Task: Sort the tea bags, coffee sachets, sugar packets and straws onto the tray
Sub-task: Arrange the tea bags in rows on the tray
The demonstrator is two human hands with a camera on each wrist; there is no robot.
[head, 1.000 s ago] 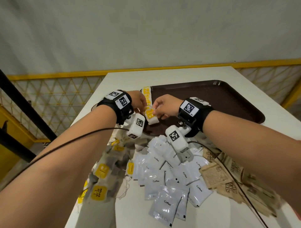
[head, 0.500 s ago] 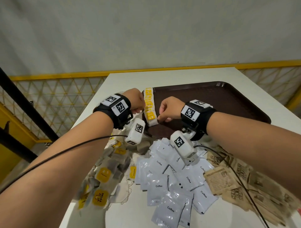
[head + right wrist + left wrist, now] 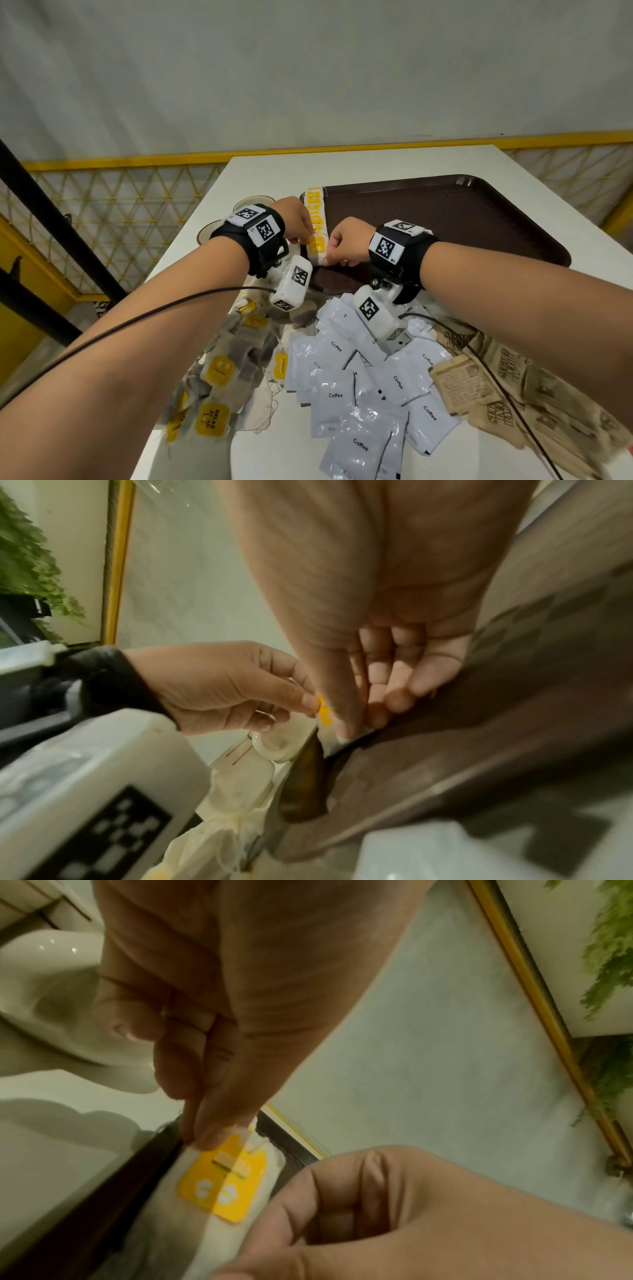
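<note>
Tea bags (image 3: 317, 224) | row laid near-to-far along tray (image 3: 445, 219) left edge | near end pinched by left hand (image 3: 295, 219) and right hand (image 3: 346, 245), fingers curled | both equally near

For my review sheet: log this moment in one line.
step: placing tea bag in row at tray left edge | left hand: pinching it | right hand: pinching it | coffee sachets: unsorted
</note>
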